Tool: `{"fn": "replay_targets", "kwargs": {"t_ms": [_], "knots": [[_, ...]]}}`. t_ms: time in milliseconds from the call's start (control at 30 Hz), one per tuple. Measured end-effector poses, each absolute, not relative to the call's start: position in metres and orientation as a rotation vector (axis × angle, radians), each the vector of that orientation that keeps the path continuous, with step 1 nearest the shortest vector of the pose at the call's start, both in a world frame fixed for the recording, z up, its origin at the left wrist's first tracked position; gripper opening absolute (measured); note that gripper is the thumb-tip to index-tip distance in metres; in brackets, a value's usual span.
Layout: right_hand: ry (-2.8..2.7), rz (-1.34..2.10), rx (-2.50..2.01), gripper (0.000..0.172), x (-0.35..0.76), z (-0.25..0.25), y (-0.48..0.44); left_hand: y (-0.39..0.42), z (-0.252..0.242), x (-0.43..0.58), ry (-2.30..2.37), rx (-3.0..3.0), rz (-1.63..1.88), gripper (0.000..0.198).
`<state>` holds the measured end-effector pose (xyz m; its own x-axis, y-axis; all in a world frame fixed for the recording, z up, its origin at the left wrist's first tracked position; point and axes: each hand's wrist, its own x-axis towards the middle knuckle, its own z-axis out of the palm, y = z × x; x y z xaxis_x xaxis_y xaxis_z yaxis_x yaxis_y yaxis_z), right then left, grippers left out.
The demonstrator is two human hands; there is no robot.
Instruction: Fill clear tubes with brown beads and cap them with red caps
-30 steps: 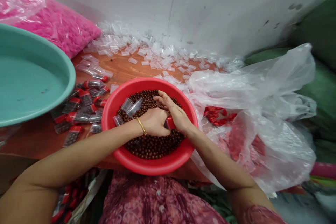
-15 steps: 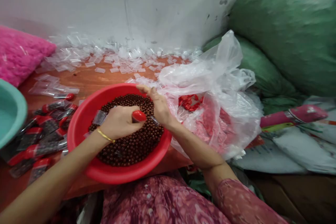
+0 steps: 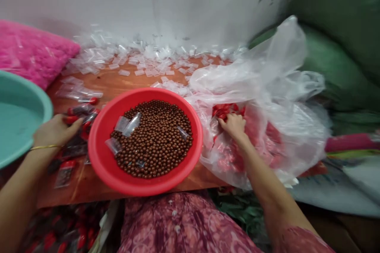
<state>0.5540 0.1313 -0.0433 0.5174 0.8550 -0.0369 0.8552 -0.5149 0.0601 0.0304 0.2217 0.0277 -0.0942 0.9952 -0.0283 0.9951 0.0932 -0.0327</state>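
My left hand (image 3: 57, 130) is over a pile of clear tubes with red caps and dark contents (image 3: 64, 174), left of the red basin. Its thumb stands apart from the fingers beside a red cap, and the hand looks open, though some fingertips are hidden. My right hand (image 3: 235, 125) reaches into a clear plastic bag (image 3: 261, 91), palm down on loose red caps (image 3: 222, 109). Thumb and fingers are apart there, with the tips partly hidden among the caps. Between my hands stands the red basin (image 3: 97, 154), holding many brown beads (image 3: 157, 142) and several clear tubes (image 3: 132, 124).
A teal basin (image 3: 44, 102) stands at the left, beside a bag of pink pieces (image 3: 38, 51). Many clear tubes (image 3: 151, 63) lie along the wall at the back of the table (image 3: 101, 81). Big green sacks (image 3: 332, 67) stand at the right.
My left hand has moved left from above the beads, where it held a red-capped tube, to the tube pile. My right hand has left the basin's rim and gone right into the bag.
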Motion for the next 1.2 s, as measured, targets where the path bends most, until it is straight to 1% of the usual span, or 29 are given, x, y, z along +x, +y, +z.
{"fn": "replay_targets", "kwargs": {"t_ms": [33, 100, 167, 200, 267, 333, 433, 467, 567, 600, 633, 700, 767, 900, 967, 1033, 1067, 1133, 1200], "knots": [[1.515, 0.012, 2.663, 0.051, 0.551, -0.044, 0.131, 0.218, 0.030, 0.038, -2.324, -2.045, 0.086, 0.054], [1.531, 0.048, 2.637, 0.053, 0.550, -0.046, 0.129, 0.211, 0.038, 0.058, -2.176, -1.997, -0.096, 0.050], [1.583, 0.097, 2.606, 0.051, 0.551, -0.049, 0.125, 0.206, 0.048, 0.080, -1.958, -2.071, -0.279, 0.047], [1.618, 0.136, 2.591, 0.049, 0.551, -0.052, 0.123, 0.205, 0.052, 0.090, -1.834, -2.165, -0.300, 0.043], [1.686, 0.238, 2.561, 0.045, 0.551, -0.058, 0.117, 0.205, 0.059, 0.109, -1.585, -2.422, -0.188, 0.038], [1.737, 0.328, 2.531, 0.043, 0.549, -0.065, 0.111, 0.207, 0.061, 0.128, -1.397, -2.644, 0.050, 0.035], [1.840, 0.389, 2.521, 0.043, 0.547, -0.075, 0.105, 0.212, 0.057, 0.153, -1.362, -2.743, 0.401, 0.031], [1.878, 0.395, 2.542, 0.043, 0.547, -0.077, 0.104, 0.213, 0.053, 0.161, -1.401, -2.722, 0.491, 0.035], [1.941, 0.401, 2.629, 0.046, 0.550, -0.083, 0.103, 0.214, 0.040, 0.179, -1.549, -2.641, 0.653, 0.058], [1.939, 0.398, 2.651, 0.047, 0.550, -0.083, 0.104, 0.215, 0.036, 0.183, -1.595, -2.642, 0.675, 0.059], [1.933, 0.392, 2.666, 0.047, 0.551, -0.084, 0.104, 0.215, 0.032, 0.186, -1.643, -2.661, 0.677, 0.056], [1.918, 0.376, 2.687, 0.046, 0.552, -0.086, 0.105, 0.215, 0.027, 0.190, -1.753, -2.725, 0.602, 0.043], [1.916, 0.355, 2.702, 0.045, 0.552, -0.088, 0.105, 0.216, 0.024, 0.190, -1.832, -2.808, 0.472, 0.034], [1.929, 0.353, 2.800, 0.043, 0.554, -0.087, 0.106, 0.213, 0.024, 0.188, -1.813, -3.134, 0.060, 0.030], [1.977, 0.382, 2.891, 0.042, 0.551, -0.077, 0.107, 0.210, 0.025, 0.188, -1.787, -3.312, -0.187, 0.031], [2.153, 0.378, 2.939, 0.039, 0.539, -0.057, 0.109, 0.205, 0.025, 0.190, -1.745, -3.478, -0.369, 0.031], [2.303, 0.339, 2.926, 0.037, 0.528, -0.044, 0.111, 0.203, 0.026, 0.192, -1.714, -3.562, -0.432, 0.031], [2.687, 0.142, 2.805, 0.033, 0.499, -0.016, 0.116, 0.197, 0.027, 0.199, -1.652, -3.709, -0.520, 0.030], [3.040, -0.219, 2.509, 0.032, 0.463, 0.010, 0.122, 0.190, 0.029, 0.206, -1.629, -3.804, -0.539, 0.031]]}}
